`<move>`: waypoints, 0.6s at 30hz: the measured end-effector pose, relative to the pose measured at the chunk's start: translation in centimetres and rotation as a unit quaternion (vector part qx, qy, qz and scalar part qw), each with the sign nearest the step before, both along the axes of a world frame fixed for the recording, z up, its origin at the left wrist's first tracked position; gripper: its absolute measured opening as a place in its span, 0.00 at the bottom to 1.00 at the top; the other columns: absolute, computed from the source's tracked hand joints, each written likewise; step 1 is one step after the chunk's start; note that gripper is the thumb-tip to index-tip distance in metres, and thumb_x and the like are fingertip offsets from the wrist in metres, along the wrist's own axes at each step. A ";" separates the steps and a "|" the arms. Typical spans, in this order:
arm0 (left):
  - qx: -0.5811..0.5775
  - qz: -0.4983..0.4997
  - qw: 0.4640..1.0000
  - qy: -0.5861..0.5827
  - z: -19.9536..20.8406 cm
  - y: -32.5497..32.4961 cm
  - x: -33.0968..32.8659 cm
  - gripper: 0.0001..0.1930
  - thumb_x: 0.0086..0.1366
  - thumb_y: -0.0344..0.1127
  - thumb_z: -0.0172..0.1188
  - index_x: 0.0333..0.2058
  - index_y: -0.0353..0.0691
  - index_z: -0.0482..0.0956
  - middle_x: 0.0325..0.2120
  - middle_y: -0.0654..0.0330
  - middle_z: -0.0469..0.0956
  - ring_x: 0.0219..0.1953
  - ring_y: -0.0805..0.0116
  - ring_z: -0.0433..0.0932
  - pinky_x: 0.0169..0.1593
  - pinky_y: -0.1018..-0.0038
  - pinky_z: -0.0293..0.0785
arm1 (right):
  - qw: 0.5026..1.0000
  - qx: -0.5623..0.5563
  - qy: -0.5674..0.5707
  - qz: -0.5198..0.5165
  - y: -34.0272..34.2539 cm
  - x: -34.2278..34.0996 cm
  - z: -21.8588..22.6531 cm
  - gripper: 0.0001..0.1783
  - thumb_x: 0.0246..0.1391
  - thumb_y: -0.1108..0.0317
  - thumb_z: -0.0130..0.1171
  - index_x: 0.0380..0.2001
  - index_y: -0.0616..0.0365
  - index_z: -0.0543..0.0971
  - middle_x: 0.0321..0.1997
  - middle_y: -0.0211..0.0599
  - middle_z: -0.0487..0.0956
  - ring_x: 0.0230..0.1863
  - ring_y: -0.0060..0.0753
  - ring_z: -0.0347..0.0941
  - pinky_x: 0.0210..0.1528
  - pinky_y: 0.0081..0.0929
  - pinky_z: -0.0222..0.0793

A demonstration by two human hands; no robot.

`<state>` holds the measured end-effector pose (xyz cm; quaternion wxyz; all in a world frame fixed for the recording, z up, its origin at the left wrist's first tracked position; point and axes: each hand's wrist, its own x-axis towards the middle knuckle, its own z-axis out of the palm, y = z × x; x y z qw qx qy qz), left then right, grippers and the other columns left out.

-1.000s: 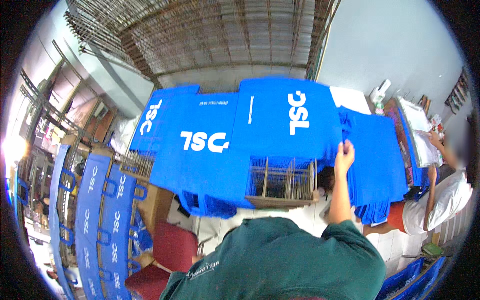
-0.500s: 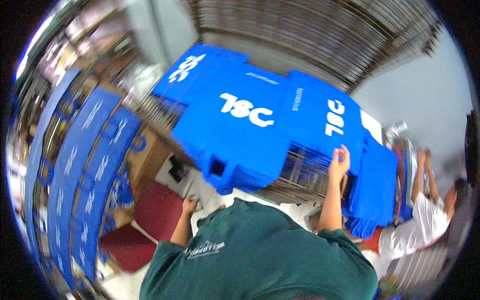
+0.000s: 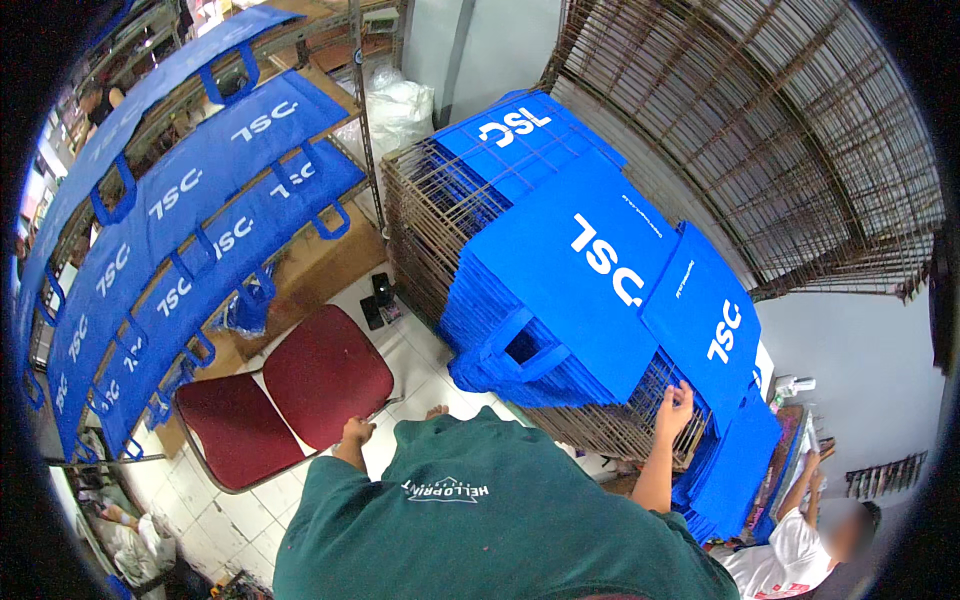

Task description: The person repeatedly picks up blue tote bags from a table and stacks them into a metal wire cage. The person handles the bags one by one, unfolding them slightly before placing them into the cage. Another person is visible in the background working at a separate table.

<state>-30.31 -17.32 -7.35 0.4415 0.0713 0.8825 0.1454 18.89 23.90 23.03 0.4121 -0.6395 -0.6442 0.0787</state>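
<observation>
Right hand: we see the right hand (image 3: 676, 402) raised at the near side of the wire rack, close to the lower edge of the right stack (image 3: 690, 300)
Right fingers: loosely bent with small gaps between them, and we make out nothing held in them
Left hand: we find the left hand (image 3: 358, 432) low, beside the red chair (image 3: 330, 375) and well apart from the bags
Left fingers: they look partly curled, but the hand is small and seen from above, so we cannot tell how wide they are or whether they touch the seat
Blue bags: we count a front stack (image 3: 545, 255), its cut-out handles drooping over the near edge, with the right stack next to it and a back stack (image 3: 575, 165) beyond, all bearing white print
Rack: the wire rack (image 3: 425, 215) carries these stacks, and a slanted wire grid (image 3: 760, 120) rises behind
Hanging blue pile: more blue fabric (image 3: 745, 465) lies at the far right, below the right stack
Left shelves: we see rows of blue bags (image 3: 150, 235) with looped handles
Floor: dark objects (image 3: 372, 312) lie on pale tiles (image 3: 220, 530) near the rack
Co-worker: a person in a white shirt (image 3: 785, 560) stands at right, arms raised
</observation>
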 end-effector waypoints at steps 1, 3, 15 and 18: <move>-0.002 0.001 1.000 -0.011 -0.5 -0.3 -0.4 0.26 0.48 0.48 0.64 0.45 0.42 0.76 0.45 0.47 0.74 0.50 0.52 0.72 0.53 0.63 0.68 | 0.999 -0.014 -0.043 -0.006 -0.5 -0.7 0.1 0.20 0.48 0.67 0.59 0.45 0.63 0.74 0.34 0.42 0.76 0.37 0.37 0.71 0.43 0.34 0.66; 0.011 0.009 1.000 -0.007 0.6 0.9 -0.8 0.26 0.48 0.48 0.64 0.45 0.42 0.75 0.45 0.47 0.74 0.50 0.52 0.72 0.52 0.63 0.68 | 0.996 -0.001 -0.087 -0.022 -1.5 -1.3 -0.3 0.21 0.48 0.68 0.59 0.47 0.62 0.73 0.39 0.46 0.75 0.40 0.41 0.71 0.46 0.36 0.65; 0.101 -0.084 0.991 0.011 1.1 9.4 -0.2 0.25 0.48 0.47 0.62 0.46 0.44 0.75 0.44 0.49 0.75 0.49 0.54 0.73 0.52 0.64 0.68 | 0.919 -0.030 -0.351 -0.177 -8.3 3.9 -2.6 0.29 0.60 0.49 0.41 0.60 0.52 0.61 0.52 0.51 0.66 0.52 0.52 0.62 0.52 0.45 0.57; 0.065 -0.133 0.989 -0.022 1.0 9.7 -0.1 0.24 0.48 0.47 0.62 0.44 0.43 0.76 0.42 0.49 0.76 0.48 0.54 0.74 0.51 0.64 0.69 | 0.936 -0.015 -0.321 -0.144 -9.2 4.2 -2.2 0.29 0.59 0.52 0.43 0.59 0.55 0.62 0.53 0.52 0.67 0.55 0.52 0.62 0.56 0.44 0.54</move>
